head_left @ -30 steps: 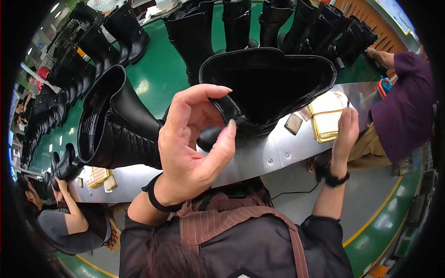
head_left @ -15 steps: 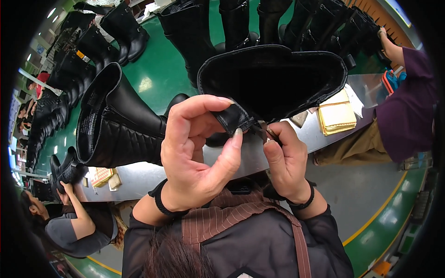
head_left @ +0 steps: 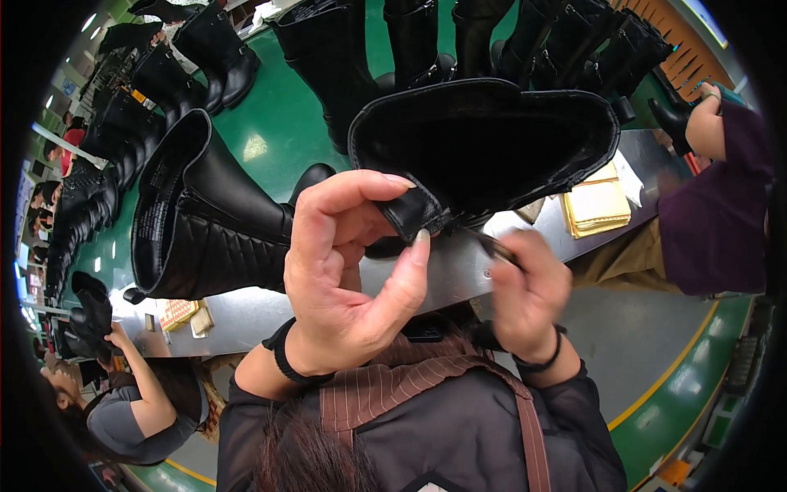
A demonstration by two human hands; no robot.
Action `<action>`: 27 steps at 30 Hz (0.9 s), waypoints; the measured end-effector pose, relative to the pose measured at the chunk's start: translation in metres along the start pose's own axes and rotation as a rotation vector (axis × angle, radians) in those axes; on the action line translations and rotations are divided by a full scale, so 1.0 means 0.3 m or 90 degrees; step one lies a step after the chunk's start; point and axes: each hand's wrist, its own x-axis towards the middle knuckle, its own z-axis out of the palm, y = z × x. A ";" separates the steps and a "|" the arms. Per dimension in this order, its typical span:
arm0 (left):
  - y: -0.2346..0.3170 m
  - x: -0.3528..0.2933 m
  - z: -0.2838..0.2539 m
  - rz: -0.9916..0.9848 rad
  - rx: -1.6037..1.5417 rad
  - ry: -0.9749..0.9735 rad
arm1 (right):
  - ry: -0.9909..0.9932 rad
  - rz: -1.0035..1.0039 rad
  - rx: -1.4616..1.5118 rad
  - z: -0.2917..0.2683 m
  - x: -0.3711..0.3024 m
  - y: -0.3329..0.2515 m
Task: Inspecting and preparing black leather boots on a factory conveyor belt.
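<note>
A: Busy workroom: black boots point(head_left: 414, 45) line a green worktop point(head_left: 270, 107), with a metal counter point(head_left: 447, 283) along its near side. Where's the one being handled?

B: By the middle of the counter's far edge, mouth toward us: a tall boot point(head_left: 488, 143). Its foot is hidden, so I can't tell what it rests on. A quilted boot point(head_left: 221, 246) leans to its left, across that same edge.

A: And the hands?

B: The left hand point(head_left: 357, 271) has index finger and thumb clamped on a small black flap point(head_left: 412, 211) at the tall boot's near rim. The right hand point(head_left: 533, 295) is blurred, but its fingers are closed around a slim tool point(head_left: 502, 252). The tip points toward the flap's base; I can't tell whether they touch.

A: What could go wrong?

B: A slip, I'd say. If the right hand overshoots, the tip could scratch the leather or catch the left thumb close by. If the pinch loosened, the flap would likely swing off line.

A: Anything else?

B: If the tall boot tipped right, it might knock the yellow stack point(head_left: 597, 209) toward the counter's right end.
</note>
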 end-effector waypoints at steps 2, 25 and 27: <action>-0.002 0.009 -0.007 0.003 0.016 -0.009 | 0.179 -0.034 0.053 -0.077 -0.040 0.023; -0.026 0.071 -0.055 0.051 0.047 0.004 | -0.187 0.322 0.246 0.090 0.098 0.430; -0.059 0.065 -0.077 0.042 0.004 0.036 | -0.024 0.329 0.326 0.116 0.040 0.358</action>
